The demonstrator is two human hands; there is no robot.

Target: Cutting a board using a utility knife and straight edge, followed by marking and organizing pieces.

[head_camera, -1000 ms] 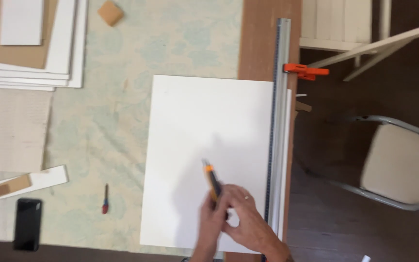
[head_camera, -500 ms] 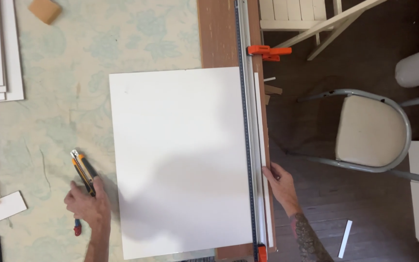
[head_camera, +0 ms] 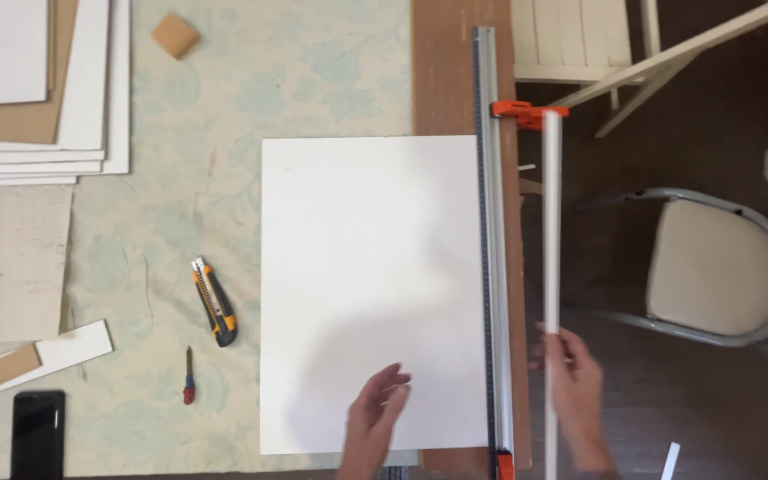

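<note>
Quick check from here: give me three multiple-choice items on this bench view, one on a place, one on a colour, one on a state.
1. Where does the utility knife lie?
A. left of the white board
B. on the board
C. on the chair

2. What colour is the clamp on the metal ruler?
A. blue
B. orange
C. green

3. What is the right hand doing?
A. resting flat
B. holding the knife
C. holding a thin white strip

Key: A, the knife lies on the patterned cloth; B, it is orange; C, fingers wrap the strip.

A large white rectangular foam board (head_camera: 371, 284) lies on the pale patterned tabletop (head_camera: 251, 80). A long metal straightedge (head_camera: 491, 249) lies along its three o'clock edge; an orange-and-black utility knife (head_camera: 213, 302) lies at nine o'clock, apart.
</note>
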